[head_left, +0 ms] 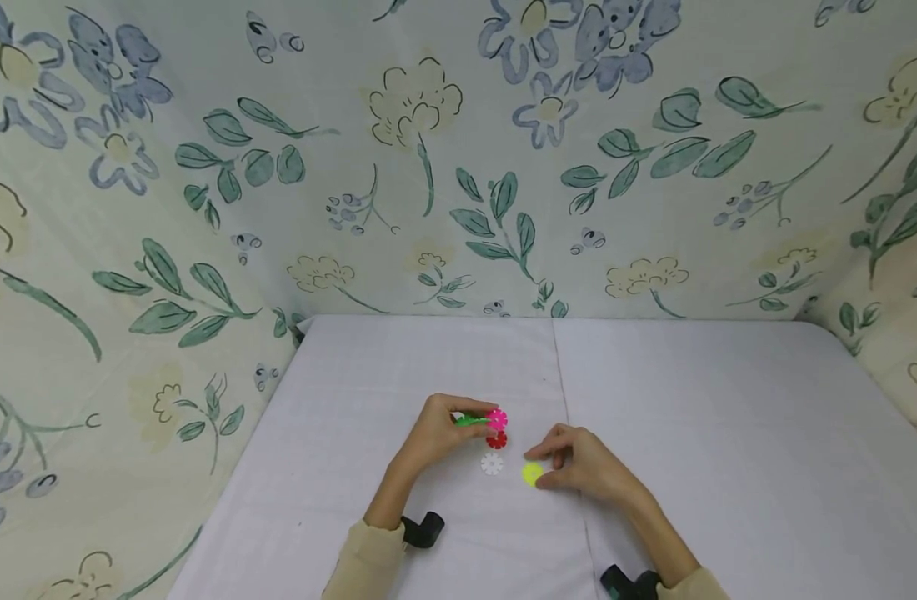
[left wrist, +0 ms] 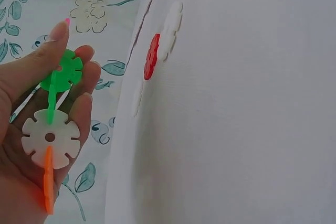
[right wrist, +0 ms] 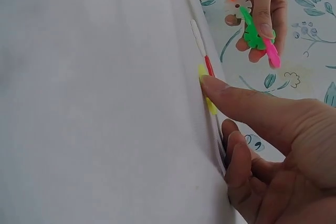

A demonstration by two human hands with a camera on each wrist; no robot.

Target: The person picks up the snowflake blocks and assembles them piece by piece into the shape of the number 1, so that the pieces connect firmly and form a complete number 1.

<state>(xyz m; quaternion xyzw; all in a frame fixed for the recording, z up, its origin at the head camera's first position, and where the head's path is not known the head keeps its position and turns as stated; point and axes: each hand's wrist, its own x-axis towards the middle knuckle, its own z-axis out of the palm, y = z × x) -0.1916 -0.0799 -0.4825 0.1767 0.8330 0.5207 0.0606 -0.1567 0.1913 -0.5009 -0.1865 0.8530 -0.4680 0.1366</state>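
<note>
My left hand (head_left: pixel 432 433) holds a short chain of notched plastic flower discs between thumb and fingers. In the left wrist view the chain shows an orange disc (left wrist: pixel 49 182) edge-on, a white disc (left wrist: pixel 39 153) and green discs (left wrist: pixel 68 76). A pink disc (head_left: pixel 498 419) forms its far end. Beneath it on the cloth lie a red disc (head_left: pixel 497 441) and a loose white disc (head_left: pixel 492 464). My right hand (head_left: pixel 589 462) is at a yellow disc (head_left: pixel 532 474); its thumb touches the disc, while the bent index finger appears slightly apart from it.
A white cloth (head_left: pixel 353 367) covers the table, with a crease running front to back near the middle. Floral fabric (head_left: pixel 413 208) hangs behind and at both sides. Black wrist devices (head_left: pixel 424 530) sit by both cuffs.
</note>
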